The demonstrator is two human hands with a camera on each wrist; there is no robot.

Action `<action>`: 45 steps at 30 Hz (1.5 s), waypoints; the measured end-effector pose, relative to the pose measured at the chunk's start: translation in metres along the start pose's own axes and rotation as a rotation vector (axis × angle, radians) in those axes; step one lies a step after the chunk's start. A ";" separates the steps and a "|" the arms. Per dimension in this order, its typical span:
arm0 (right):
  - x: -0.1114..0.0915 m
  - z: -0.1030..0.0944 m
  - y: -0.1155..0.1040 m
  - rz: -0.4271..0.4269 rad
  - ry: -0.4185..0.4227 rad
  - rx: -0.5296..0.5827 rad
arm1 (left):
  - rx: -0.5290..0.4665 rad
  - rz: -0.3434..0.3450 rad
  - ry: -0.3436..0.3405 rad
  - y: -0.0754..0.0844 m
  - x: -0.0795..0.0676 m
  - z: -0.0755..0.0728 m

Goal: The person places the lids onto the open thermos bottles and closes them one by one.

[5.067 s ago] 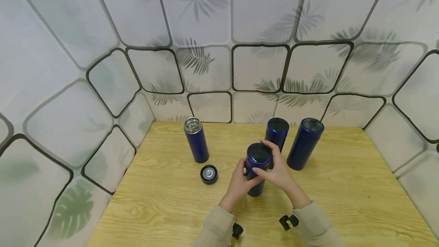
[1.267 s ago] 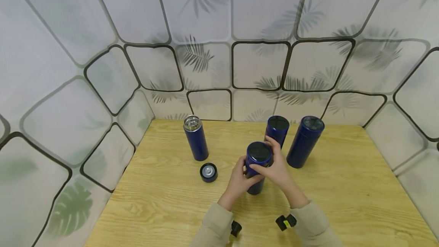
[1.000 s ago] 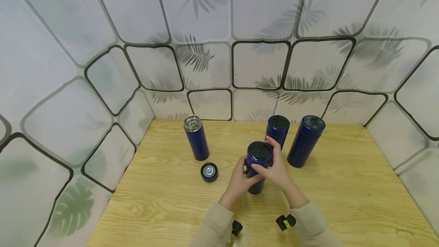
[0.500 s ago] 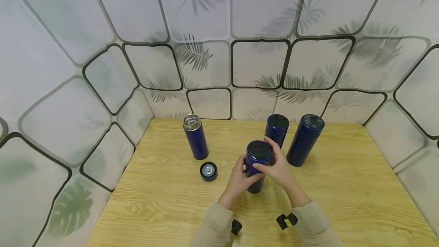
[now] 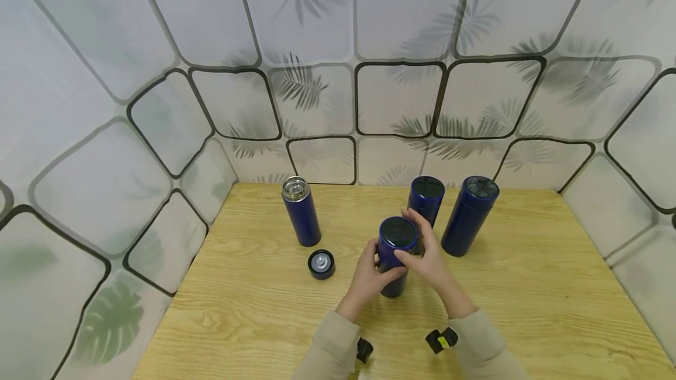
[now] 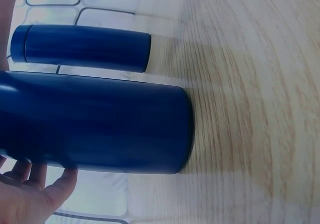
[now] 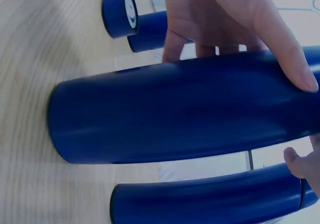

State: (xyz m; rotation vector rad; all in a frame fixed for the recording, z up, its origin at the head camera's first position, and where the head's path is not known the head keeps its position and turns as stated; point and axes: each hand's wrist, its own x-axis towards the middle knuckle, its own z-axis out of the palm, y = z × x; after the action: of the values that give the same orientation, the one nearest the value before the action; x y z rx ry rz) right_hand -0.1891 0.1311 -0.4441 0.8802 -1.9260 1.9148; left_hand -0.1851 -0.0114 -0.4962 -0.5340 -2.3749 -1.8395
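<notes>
In the head view, my left hand (image 5: 368, 277) grips the body of a dark blue thermos bottle (image 5: 394, 284) that stands upright on the table. My right hand (image 5: 430, 257) holds its lid (image 5: 398, 233) from the right, thumb at the near side and fingers at the far side. The right wrist view shows the left thumb laid across the bottle (image 7: 175, 109), with part of my right hand (image 7: 306, 166) at the lower right. In the left wrist view the left fingers (image 6: 62, 186) go behind the bottle (image 6: 100, 121).
An uncapped thermos (image 5: 302, 213) with a steel mouth stands to the left, its lid (image 5: 321, 264) lying upside down in front. Two capped thermoses, one behind (image 5: 426, 198) and one farther right (image 5: 470, 216), stand on the wooden table (image 5: 253, 309). A patterned wall (image 5: 327, 104) encloses the back.
The right thumb and fingers have shifted a little around the lid's edge. The left hand keeps its grip, and the bottles stay in place.
</notes>
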 end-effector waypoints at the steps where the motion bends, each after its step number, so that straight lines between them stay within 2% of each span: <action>1: 0.000 -0.003 0.003 -0.025 -0.024 0.020 | 0.003 0.002 0.000 -0.005 0.000 0.001; 4: 0.001 -0.008 0.008 -0.050 -0.072 0.034 | -0.005 -0.012 -0.004 -0.012 0.001 0.002; 6: 0.001 -0.009 0.008 -0.017 -0.082 0.012 | -0.003 -0.004 -0.006 -0.013 0.001 0.002; 10: 0.000 -0.008 0.003 0.142 -0.045 -0.061 | 0.002 -0.007 -0.005 -0.008 0.001 0.002; 13: 0.000 -0.005 -0.001 0.280 0.006 -0.132 | 0.001 0.003 -0.002 0.006 -0.001 -0.002; 16: 0.001 -0.001 -0.002 0.346 0.038 -0.185 | -0.006 -0.003 -0.005 0.021 -0.003 -0.005; 19: 0.002 0.001 0.000 0.326 0.045 -0.227 | -0.009 -0.018 -0.008 0.027 -0.004 -0.006; 21: 0.002 0.000 0.001 0.291 0.036 -0.217 | -0.012 -0.025 -0.009 0.028 -0.004 -0.006; 27: 0.001 -0.009 0.006 0.194 -0.087 -0.020 | -0.012 -0.026 -0.013 0.027 -0.004 -0.007; 31: 0.001 -0.012 0.008 0.197 -0.120 -0.010 | -0.012 -0.030 -0.015 0.028 -0.005 -0.007; 36: 0.001 -0.010 0.005 0.290 -0.085 -0.023 | -0.015 -0.041 -0.024 0.028 -0.005 -0.008; 39: 0.000 -0.005 0.002 0.335 -0.026 -0.053 | -0.017 -0.043 -0.022 0.028 -0.004 -0.008; 45: -0.001 0.006 0.004 0.322 0.092 -0.222 | -0.005 -0.009 -0.004 0.028 -0.004 -0.007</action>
State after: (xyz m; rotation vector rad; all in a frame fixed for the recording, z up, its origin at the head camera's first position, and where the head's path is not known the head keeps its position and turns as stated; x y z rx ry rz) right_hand -0.1888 0.1251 -0.4482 0.4325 -2.2788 1.8158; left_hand -0.1730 -0.0126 -0.4697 -0.5284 -2.3800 -1.8506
